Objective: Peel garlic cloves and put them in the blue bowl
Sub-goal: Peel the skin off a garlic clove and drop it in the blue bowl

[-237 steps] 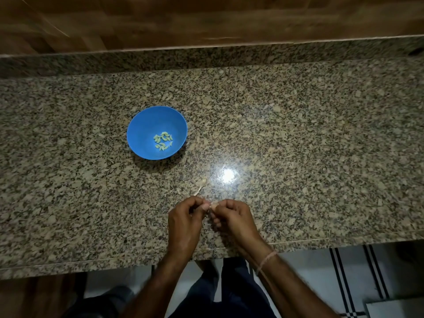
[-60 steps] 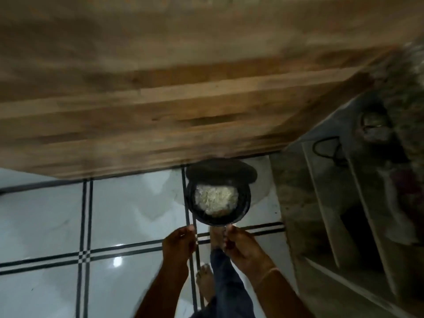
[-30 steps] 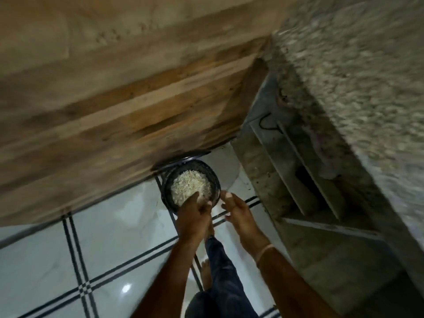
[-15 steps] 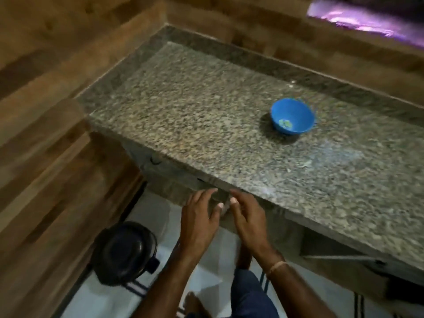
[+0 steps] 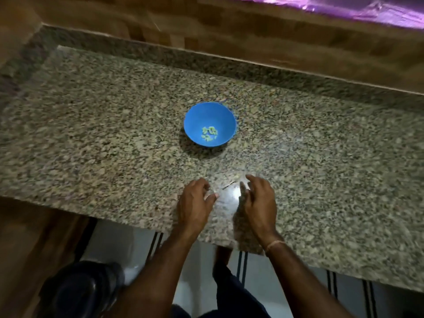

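Note:
The blue bowl (image 5: 210,123) stands on the granite counter (image 5: 91,138) with several peeled garlic cloves (image 5: 209,133) lying in its bottom. My left hand (image 5: 195,205) and my right hand (image 5: 260,200) hover side by side over the counter's near edge, in front of the bowl. Both have loosely bent fingers and I see nothing held in either. A thin stalk-like scrap (image 5: 228,184) lies on the counter between the fingertips, next to a bright light glare. The picture is blurred by motion.
A black bin (image 5: 80,288) stands on the tiled floor at lower left, below the counter. Wood-panelled walls (image 5: 252,33) close the counter at the back and left. A purple sheet (image 5: 367,10) shows at the top right.
The view has swung up from the bin on the floor back to the counter. Both hands rose from below the counter edge to above its surface, and now sit slightly apart.

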Motion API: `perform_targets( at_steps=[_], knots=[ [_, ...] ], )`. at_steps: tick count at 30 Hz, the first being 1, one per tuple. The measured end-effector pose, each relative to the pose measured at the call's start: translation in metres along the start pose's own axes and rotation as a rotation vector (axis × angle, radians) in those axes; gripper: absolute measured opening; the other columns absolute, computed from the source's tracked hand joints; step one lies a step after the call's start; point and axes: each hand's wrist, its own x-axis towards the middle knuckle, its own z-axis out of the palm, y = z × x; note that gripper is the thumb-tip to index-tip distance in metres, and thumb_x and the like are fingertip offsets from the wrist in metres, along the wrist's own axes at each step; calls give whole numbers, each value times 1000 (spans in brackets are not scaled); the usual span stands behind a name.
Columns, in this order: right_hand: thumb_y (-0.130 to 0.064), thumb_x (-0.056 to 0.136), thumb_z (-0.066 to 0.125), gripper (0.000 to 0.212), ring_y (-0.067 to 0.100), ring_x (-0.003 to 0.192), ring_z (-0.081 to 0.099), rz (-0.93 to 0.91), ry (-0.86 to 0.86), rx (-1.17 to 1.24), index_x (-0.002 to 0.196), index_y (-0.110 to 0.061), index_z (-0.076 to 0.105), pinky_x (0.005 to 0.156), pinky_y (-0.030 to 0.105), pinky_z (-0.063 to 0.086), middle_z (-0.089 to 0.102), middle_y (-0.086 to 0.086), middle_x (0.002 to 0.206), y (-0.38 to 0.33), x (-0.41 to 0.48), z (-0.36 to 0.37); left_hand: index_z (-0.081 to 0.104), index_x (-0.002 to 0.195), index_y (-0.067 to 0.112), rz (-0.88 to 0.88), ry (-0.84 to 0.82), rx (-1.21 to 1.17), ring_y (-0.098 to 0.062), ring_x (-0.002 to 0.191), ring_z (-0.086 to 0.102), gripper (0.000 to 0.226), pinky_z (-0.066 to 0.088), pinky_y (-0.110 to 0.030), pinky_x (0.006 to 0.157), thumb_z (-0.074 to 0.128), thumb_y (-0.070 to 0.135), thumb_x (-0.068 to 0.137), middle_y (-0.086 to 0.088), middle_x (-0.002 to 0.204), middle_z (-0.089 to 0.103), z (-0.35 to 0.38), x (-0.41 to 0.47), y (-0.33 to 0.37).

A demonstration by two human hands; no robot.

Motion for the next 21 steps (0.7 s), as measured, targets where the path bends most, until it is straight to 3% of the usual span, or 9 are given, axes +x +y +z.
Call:
perform_targets(
  at_steps=[4,7,10,13,15,18,21],
  knots=[
    [-16,101,62,41,34,128,50,-23,-132,-225,141,-24,61,98,44,44,55,8,146,15,46,-3,59,87,23,-102,62,43,-13,75,58,19,47,-32,60,78,20,89,7,87,57,22,15,11],
    [-10,95,69,51,32,138,41,-32,-228,-307,139,-32,60,100,48,39,45,3,157,11,62,-4,60,84,19,-42,43,75,0,75,58,20,51,-28,57,70,4,92,8,88,58,25,16,10],
    [-9,91,72,57,31,139,37,-55,-255,-321,140,-35,58,98,47,38,42,0,161,7,66,-3,59,89,20,136,10,241,-17,84,58,27,57,-41,65,71,-4,85,2,91,57,28,18,3],
    [-10,90,74,60,28,140,32,-46,-262,-308,141,-36,56,98,48,36,40,-2,162,8,68,-5,56,91,21,206,-33,338,-20,84,54,43,53,-40,62,72,-15,73,3,90,56,29,20,4],
    [-13,90,75,60,26,141,29,-32,-268,-300,142,-37,56,99,49,35,38,-3,162,8,69,-5,53,91,24,210,-19,302,-18,83,52,45,52,-39,62,70,-15,76,6,89,55,25,23,10],
    [-14,88,78,64,26,140,33,-37,-269,-305,142,-38,54,96,47,38,38,-5,163,8,71,-5,57,96,23,190,91,83,-12,86,51,20,47,-26,68,62,4,96,9,93,55,2,40,38],
    [-19,89,78,64,26,140,31,-28,-269,-296,144,-38,52,94,47,38,36,-4,164,7,76,-3,63,99,16,207,254,-54,-5,85,55,5,39,-8,70,62,12,100,8,96,60,-22,85,65]
  ],
)
